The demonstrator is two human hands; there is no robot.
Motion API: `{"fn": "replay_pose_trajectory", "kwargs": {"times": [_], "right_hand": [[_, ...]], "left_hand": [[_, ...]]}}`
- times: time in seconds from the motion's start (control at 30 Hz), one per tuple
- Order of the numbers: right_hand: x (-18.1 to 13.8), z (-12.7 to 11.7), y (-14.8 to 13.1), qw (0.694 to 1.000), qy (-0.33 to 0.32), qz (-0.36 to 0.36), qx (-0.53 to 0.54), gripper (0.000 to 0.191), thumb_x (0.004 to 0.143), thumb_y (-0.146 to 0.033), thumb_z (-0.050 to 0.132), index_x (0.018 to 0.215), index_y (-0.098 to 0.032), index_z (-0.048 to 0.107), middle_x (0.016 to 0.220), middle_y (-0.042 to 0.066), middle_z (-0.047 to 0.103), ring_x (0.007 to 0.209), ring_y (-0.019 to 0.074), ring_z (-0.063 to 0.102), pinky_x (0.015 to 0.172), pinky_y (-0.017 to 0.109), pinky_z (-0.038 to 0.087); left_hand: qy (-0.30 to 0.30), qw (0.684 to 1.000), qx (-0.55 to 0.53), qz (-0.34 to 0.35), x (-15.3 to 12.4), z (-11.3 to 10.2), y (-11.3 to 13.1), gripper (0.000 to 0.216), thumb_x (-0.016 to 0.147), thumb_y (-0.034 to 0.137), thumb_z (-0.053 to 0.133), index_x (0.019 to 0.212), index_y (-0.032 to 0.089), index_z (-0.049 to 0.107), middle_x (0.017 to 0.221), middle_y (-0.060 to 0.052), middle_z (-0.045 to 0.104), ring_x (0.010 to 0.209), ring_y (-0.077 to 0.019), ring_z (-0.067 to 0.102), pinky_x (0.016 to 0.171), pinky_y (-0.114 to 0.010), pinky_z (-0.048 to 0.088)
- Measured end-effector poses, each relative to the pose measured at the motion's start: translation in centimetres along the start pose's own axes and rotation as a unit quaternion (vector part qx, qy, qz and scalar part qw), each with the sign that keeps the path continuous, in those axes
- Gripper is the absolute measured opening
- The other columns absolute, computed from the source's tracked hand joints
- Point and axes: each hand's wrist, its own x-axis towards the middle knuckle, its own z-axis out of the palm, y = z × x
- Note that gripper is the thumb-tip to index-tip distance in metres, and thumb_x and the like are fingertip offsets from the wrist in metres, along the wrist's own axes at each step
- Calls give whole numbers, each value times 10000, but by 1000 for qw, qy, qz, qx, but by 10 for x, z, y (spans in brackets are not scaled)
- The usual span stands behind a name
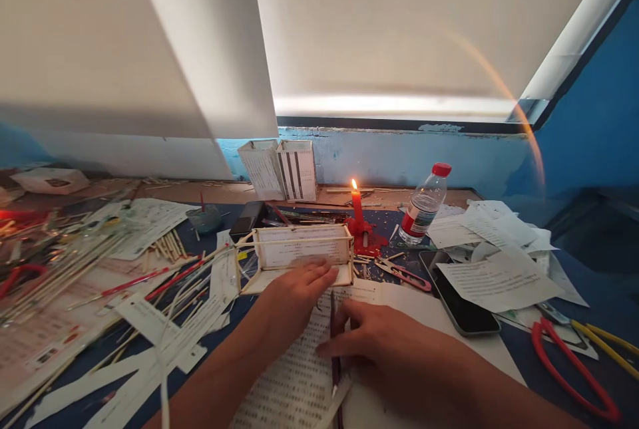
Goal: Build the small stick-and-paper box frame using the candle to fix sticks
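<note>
Near the middle of the view, a person's left hand (299, 296) lies palm down against the front rail of a small box-shaped frame of wooden sticks (299, 246), which has a printed paper panel fixed inside it. The fingers (319, 276) sit close together along the rail, though I can't tell from here whether they're actually clamping it.

Just below, the right hand (389, 342) rests on a printed sheet (294, 382), its fingers (332, 347) and thumb apart, on either side of a thin dark stick (335, 366). Whether they're gripping that stick, I can't tell.

Just behind the frame, a lit red candle (356, 206) stands in a puddle of red wax (364, 236) on the blue tabletop (614, 302). To its right are a plastic water bottle (422, 206) with a red cap and a phone (456, 292) partly under loose papers (494, 269). Red-handled scissors (569, 369) lie at the lower right. Over on the left, long sticks (64, 269) and strips of paper (150, 362) are strewn about, and two paper boxes (277, 169) stand at the back against the blue wall (399, 159).
</note>
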Motion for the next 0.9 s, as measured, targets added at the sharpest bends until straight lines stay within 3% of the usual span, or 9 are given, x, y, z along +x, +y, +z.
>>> {"fn": "replay_pose_trajectory", "kwargs": {"times": [0.3, 0.4, 0.53, 0.63, 0.77, 0.83, 0.9], "right_hand": [[-1, -15, 1, 997, -37, -10, 63, 223, 848, -58, 782, 976, -240, 769, 1128, 34, 699, 908, 149, 709, 852, 229, 593], [-3, -31, 4, 994, -78, -30, 77, 163, 878, -95, 787, 975, -225, 766, 1034, 34, 747, 972, 181, 712, 914, 282, 586], [-12, -65, 13, 985, -114, 2, 127, 114, 951, -156, 735, 1032, -229, 769, 996, 24, 772, 956, 175, 704, 879, 294, 577], [-22, -86, 25, 979, -67, 41, 188, 118, 939, -188, 752, 1050, -229, 756, 979, 14, 755, 863, 148, 676, 759, 251, 556], [-29, -95, 38, 979, 14, 59, 196, 272, 922, -85, 691, 1154, -211, 759, 996, 36, 704, 751, 114, 588, 629, 212, 470], [-28, -96, 37, 980, 12, 59, 188, 268, 939, -105, 677, 1163, -205, 785, 1033, 61, 679, 799, 126, 600, 649, 219, 477], [-26, -96, 32, 981, -13, 66, 181, 206, 949, -173, 710, 1123, -209, 814, 1023, 66, 663, 852, 144, 616, 694, 234, 497]], "left_hand": [[-75, 995, -32, -57, -5, -4, 6, 322, 940, 147, 613, 1235, 189, 736, 1270, -125, 800, 1110, -297, 795, 926, -414, 677], [-87, 993, -42, -71, -4, -4, 6, 338, 947, 177, 618, 1268, 179, 726, 1297, -137, 786, 1125, -314, 788, 929, -447, 673], [-98, 989, -63, -88, -4, -3, 4, 313, 950, 255, 638, 1240, 194, 739, 1294, -130, 788, 1109, -322, 790, 910, -468, 676], [-107, 986, -78, -100, -5, -4, 4, 279, 971, 303, 617, 1212, 247, 745, 1310, -102, 781, 1164, -320, 764, 969, -496, 653], [-138, 976, -107, -132, -4, -6, 8, 377, 1009, 435, 551, 1326, 312, 714, 1531, -81, 634, 1439, -345, 569, 1169, -564, 511], [-164, 966, -141, -144, -1, -9, 12, 413, 1022, 452, 522, 1389, 336, 674, 1620, -54, 538, 1499, -336, 498, 1215, -563, 460], [-169, 959, -182, -134, 5, -14, 17, 403, 1026, 418, 526, 1397, 336, 663, 1616, -44, 545, 1498, -330, 499, 1228, -560, 444]]}}
